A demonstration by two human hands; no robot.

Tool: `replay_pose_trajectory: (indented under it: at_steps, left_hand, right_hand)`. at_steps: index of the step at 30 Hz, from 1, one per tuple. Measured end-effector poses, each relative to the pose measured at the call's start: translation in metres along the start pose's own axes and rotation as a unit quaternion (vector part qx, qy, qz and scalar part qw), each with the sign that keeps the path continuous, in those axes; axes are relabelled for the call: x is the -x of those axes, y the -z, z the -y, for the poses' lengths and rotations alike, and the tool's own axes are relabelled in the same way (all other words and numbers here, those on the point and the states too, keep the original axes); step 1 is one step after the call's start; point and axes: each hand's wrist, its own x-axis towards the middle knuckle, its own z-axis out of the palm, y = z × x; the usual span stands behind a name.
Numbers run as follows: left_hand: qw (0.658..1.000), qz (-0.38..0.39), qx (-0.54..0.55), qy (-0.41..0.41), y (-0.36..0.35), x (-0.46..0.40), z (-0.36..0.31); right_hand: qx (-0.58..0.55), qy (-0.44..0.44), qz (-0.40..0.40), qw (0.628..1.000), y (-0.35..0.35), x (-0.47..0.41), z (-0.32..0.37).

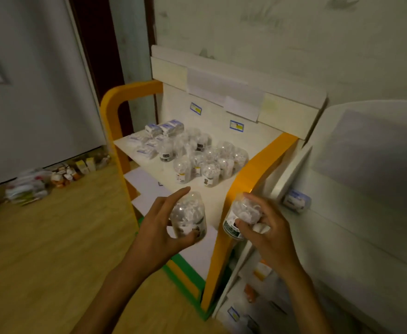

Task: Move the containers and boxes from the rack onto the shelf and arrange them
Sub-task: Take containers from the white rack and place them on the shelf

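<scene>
Each hand carries 1 clear jar in front of the orange-framed shelf (258, 169): the left hand (159, 227) grips a jar (188, 216) below the shelf's front edge, the right hand (267, 227) grips another jar (242, 216) against the shelf's right orange post; more jars (212, 160) and small boxes (160, 135) crowd the shelf board
</scene>
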Motion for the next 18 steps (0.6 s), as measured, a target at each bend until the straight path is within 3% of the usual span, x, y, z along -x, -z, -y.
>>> replay_pose_trajectory:
  at_steps: [7,18]
  left_hand:
    - [0.998,-0.022,-0.035,0.038,0.061,-0.007,0.066]
    - [0.998,-0.009,-0.052,0.044,0.114,-0.111,0.182]
  right_hand:
    - [-0.028,0.005,0.047,0.998,-0.091,-0.043,0.001]
    - [-0.015,0.003,0.029,0.999,-0.19,-0.162,-0.033]
